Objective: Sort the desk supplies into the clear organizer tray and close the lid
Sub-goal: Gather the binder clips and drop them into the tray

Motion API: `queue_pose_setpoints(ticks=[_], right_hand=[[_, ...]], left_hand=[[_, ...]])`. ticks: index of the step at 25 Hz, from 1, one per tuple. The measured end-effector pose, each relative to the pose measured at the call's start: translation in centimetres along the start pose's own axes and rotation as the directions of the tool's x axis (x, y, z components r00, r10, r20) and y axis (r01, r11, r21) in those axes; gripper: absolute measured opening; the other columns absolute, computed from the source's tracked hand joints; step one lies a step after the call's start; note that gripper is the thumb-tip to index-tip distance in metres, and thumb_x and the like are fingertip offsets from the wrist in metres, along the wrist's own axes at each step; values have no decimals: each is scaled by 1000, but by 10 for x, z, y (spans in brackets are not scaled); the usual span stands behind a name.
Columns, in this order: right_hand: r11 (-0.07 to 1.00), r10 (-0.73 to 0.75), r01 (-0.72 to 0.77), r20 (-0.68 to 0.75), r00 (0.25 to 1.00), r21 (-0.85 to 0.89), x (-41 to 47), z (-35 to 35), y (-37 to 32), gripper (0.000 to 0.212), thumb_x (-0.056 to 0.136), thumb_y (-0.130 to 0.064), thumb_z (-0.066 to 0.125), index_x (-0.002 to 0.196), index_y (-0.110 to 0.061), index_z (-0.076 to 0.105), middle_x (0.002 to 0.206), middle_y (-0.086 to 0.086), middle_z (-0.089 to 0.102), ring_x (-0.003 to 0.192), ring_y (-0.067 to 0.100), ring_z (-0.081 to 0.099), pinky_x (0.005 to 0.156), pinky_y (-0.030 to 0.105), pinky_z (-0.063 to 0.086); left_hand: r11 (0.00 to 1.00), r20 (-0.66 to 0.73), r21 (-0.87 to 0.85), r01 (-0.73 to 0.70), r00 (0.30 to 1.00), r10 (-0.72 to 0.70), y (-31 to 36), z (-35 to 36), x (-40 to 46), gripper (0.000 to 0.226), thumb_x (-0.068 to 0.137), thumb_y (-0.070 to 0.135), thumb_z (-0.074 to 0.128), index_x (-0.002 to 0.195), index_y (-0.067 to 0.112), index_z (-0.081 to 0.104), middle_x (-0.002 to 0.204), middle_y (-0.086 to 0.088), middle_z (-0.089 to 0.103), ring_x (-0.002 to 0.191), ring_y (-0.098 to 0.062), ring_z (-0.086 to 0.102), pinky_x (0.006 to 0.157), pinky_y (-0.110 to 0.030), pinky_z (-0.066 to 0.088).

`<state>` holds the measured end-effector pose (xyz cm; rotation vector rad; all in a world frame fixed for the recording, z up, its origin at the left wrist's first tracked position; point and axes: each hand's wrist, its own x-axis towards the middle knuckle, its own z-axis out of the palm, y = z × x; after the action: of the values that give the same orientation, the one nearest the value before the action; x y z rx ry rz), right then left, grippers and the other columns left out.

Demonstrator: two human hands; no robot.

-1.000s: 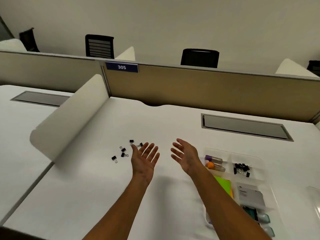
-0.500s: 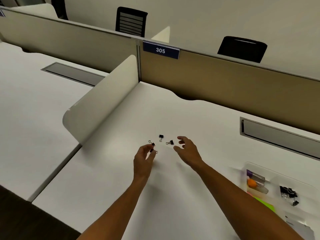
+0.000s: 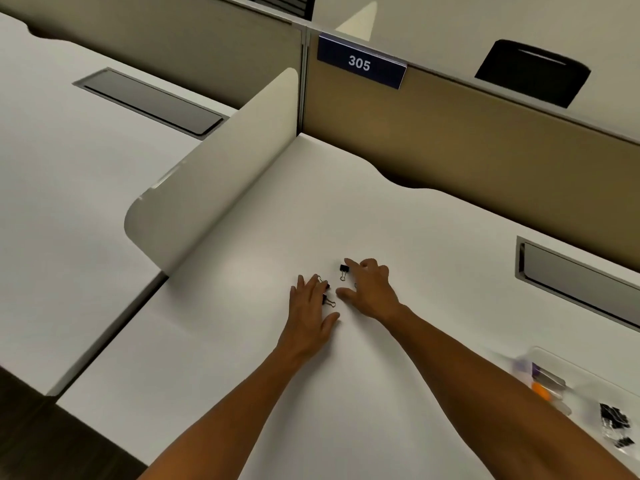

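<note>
- White desk (image 3: 346, 209) is stretching to a tan partition, its middle bare but for loose binder clips (image 3: 343, 271).
- Left hand (image 3: 310, 311) is lying flat, fingers together over two clips, likely corralling them.
- Right hand (image 3: 370, 292) is hovering spread, forefinger touching another clip (probably raking it closer).
- Tray (image 3: 588, 382) is sitting well apart at right, already holding clips.

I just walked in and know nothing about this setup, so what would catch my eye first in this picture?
Two bare hands pressed flat on the white desk top at the middle: the left hand and right hand close in on a few small black binder clips between them. At the lower right edge sits a clear plastic organizer tray, already holding more black clips. Behind, a blue sign reading 305 hangs on the tan partition.
</note>
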<state>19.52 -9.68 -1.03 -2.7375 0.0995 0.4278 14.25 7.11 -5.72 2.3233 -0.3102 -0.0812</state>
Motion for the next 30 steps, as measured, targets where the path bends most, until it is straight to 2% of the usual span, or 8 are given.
queue_pose_setpoints(ticks=[4, 10, 13, 17, 23, 26, 28, 30], right_hand=[[994, -57, 57, 1, 998, -90, 11, -1, -6, 59, 88, -44, 66, 141, -28, 45, 137, 8, 38, 123, 32, 34, 89, 35, 46], [994, -102, 104, -32, 994, 46, 13, -4, -11, 27, 88, -23, 70, 114, -17, 65, 118, 5, 51, 110, 26, 49, 90, 36, 51], [990, -105, 108, -27, 994, 96, 10, -4, -11, 22, 88, -16, 67, 110, -13, 66, 117, 8, 54, 110, 26, 53, 92, 36, 50], [991, -113, 115, -24, 993, 65, 1, -4, -8, 17, 90, -10, 62, 106, -10, 68, 111, 11, 59, 101, 24, 60, 87, 31, 51], [995, -70, 72, -32, 997, 63, -23, 3, 3, 18, 89, -11, 62, 103, -11, 72, 103, 6, 64, 94, 20, 61, 81, 27, 50], [974, 2, 11, -57, 998, 228, -35, 6, 8, 16, 85, -12, 66, 98, -15, 74, 98, -1, 67, 89, 13, 63, 77, 21, 48], [843, 151, -100, -54, 987, 528, -43, 8, 11, 16, 82, -9, 67, 92, -18, 76, 93, -6, 71, 82, 8, 67, 74, 17, 50], [520, 298, -191, 33, 954, 833, -49, 10, 13, 19, 82, -3, 65, 89, -16, 77, 90, 0, 73, 76, 12, 69, 72, 20, 53]], left_hand=[[991, 61, 103, -89, 995, 83, -2, 1, 19, 51, 99, 20, 45, 147, 9, 33, 158, -11, 25, 149, -32, 4, 122, -44, 2], [981, 15, 50, -186, 982, 186, -9, -3, 19, 26, 97, 5, 47, 115, 0, 65, 129, -16, 57, 139, -41, 31, 119, -48, 18], [983, -20, 36, -179, 983, 180, -11, 0, 15, 23, 93, 5, 55, 112, 5, 67, 122, -10, 59, 130, -32, 41, 108, -39, 37], [980, -25, 78, -184, 982, 187, -9, 0, 11, 23, 85, 0, 62, 104, 11, 67, 109, -4, 60, 111, -24, 50, 89, -31, 48], [945, 4, 278, -171, 984, 177, -3, -1, 9, 36, 87, 0, 56, 119, 15, 58, 116, -3, 55, 112, -24, 42, 83, -27, 43], [941, 6, 302, -151, 988, 157, 1, -3, 8, 42, 88, -4, 51, 127, 12, 54, 120, -7, 53, 108, -26, 45, 80, -31, 49], [936, -15, 314, -157, 985, 170, 2, -4, 8, 41, 85, -8, 51, 122, 9, 57, 115, -9, 55, 101, -26, 49, 77, -32, 50], [922, -20, 344, -177, 981, 195, 2, -4, 8, 31, 85, -7, 56, 111, 7, 62, 105, -9, 59, 91, -26, 54, 72, -33, 50]])
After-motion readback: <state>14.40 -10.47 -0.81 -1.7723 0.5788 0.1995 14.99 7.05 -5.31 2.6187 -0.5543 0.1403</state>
